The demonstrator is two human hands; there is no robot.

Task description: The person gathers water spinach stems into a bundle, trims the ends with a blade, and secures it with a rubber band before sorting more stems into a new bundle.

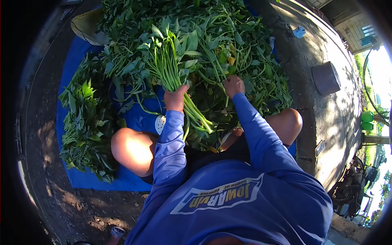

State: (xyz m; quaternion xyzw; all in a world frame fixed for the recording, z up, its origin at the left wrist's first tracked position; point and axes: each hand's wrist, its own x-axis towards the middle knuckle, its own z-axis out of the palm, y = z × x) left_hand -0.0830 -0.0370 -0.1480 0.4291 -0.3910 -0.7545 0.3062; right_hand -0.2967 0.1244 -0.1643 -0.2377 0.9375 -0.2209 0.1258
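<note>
My left hand point(175, 99) is wrapped round a thick bunch of water spinach point(167, 69), its long green stems slanting down to the right past my fist. To its right, my right hand point(234, 85) is closed on a water spinach stem point(220, 72) at the edge of the heap. The large loose heap of leafy greens point(253, 45) spreads in front of both hands, with a few yellowed leaves in it. Left of my knee lies a neater pile of greens point(87, 130), stems and leaves laid together.
A blue tarp point(134, 118) lies under the greens. A white, holed shoe point(160, 123) shows by my left knee. On the concrete ledge point(302, 77) at right stand a dark bucket point(326, 78) and a crumpled light-blue item point(299, 32). A can point(117, 232) is at lower left.
</note>
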